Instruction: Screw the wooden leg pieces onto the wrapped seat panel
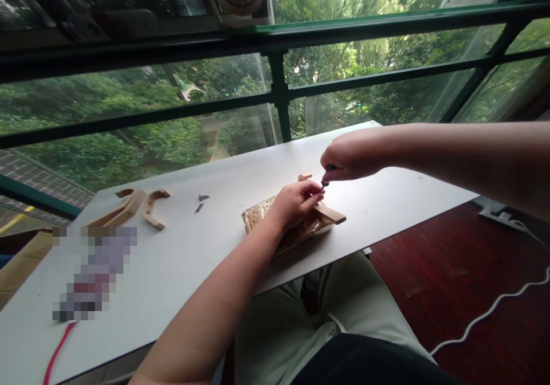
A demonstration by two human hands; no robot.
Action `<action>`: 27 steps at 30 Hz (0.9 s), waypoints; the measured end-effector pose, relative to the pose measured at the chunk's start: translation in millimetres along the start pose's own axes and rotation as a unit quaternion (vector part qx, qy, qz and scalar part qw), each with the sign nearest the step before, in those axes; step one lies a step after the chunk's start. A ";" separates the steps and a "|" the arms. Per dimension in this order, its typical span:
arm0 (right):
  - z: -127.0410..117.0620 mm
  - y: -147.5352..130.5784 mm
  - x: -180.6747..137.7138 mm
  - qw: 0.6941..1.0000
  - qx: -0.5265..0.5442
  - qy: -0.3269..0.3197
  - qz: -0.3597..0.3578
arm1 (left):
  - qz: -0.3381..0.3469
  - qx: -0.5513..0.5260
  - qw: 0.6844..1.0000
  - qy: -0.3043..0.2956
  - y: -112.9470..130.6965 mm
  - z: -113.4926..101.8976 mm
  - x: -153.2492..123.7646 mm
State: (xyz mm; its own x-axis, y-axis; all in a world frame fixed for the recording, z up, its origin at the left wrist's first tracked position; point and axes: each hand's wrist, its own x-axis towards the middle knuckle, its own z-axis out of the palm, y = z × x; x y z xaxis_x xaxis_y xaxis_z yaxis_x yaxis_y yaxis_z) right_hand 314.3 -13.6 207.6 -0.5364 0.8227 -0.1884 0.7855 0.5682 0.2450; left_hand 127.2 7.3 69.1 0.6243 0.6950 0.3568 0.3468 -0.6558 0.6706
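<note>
My right hand [344, 158] is closed around the dark handle of a screwdriver [329, 171], which points down and to the left. The screwdriver's tip meets the fingers of my left hand [296, 201], and whether a screw is there is hidden. My left hand is bent over a pale wooden piece [333, 213], with its thumb and fingers closed about it. One flat end of this wood sticks out to the right, and a curved wooden part [304, 177] shows behind the fingers. Beneath lies a brown block in clear wrapping [255, 213].
Several curved wooden parts [152, 208] lie on the white table [206, 259] at the left. Small screws [203, 197] sit between them and my left hand. A blurred-out object [97, 276] with a red strap [58, 350] is near left. Green railings [279, 81] stand behind.
</note>
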 end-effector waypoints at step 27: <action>-9.8 -4.0 3.9 0.997 0.011 -0.047 0.054 | -0.040 -0.104 0.993 -0.026 -0.8 -0.1 -1.4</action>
State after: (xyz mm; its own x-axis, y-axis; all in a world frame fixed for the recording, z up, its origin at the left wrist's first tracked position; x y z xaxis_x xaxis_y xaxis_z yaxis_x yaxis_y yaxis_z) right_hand 306.0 -12.6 215.2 -0.4187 0.8730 -0.2500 0.8443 0.4756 0.2469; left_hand 126.0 6.9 68.1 0.6379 0.7225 0.2666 0.2485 -0.5208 0.8167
